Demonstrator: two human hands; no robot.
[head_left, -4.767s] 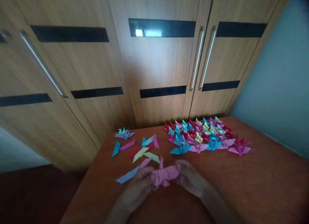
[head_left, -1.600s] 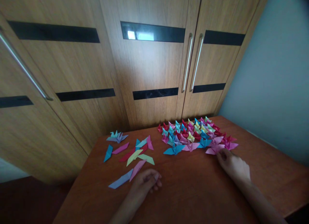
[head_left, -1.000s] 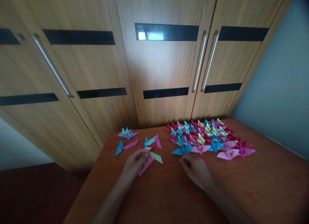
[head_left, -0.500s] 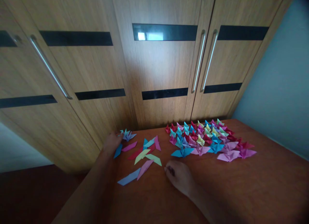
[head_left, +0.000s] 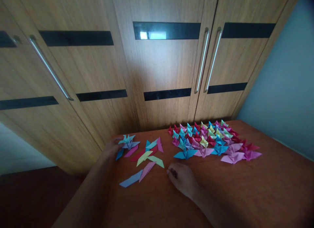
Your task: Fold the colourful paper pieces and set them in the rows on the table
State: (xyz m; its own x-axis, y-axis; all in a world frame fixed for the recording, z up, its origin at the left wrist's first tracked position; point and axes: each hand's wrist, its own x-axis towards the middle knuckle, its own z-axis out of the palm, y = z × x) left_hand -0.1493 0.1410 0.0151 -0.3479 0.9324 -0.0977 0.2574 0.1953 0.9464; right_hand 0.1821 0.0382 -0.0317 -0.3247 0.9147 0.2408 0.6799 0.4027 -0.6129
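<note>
At the table's far left, my left hand (head_left: 113,149) has its fingers closed on the edge of a light turquoise paper crane (head_left: 127,138). A lavender paper crane (head_left: 130,145) sits against it, partly over a magenta folded strip (head_left: 131,151). Below my left hand's fingers lies a blue folded strip (head_left: 120,154). My right hand (head_left: 183,177) rests on the table, fingers curled into a loose fist with nothing seen in it. Nearest to it is a pale green folded strip (head_left: 157,161). Several other folded strips, such as a pink one (head_left: 147,171) and a light blue one (head_left: 131,179), lie between my hands.
Rows of colourful paper cranes (head_left: 203,142) stand at the back right of the reddish-brown wooden table (head_left: 157,205). A wooden wardrobe (head_left: 166,64) with metal handles rises right behind the table. A bluish wall (head_left: 282,90) borders the right side.
My left hand has drawn the turquoise crane slightly nearer, and the lavender crane has shifted nearer too, now overlapping the magenta strip. My right hand stays in place.
</note>
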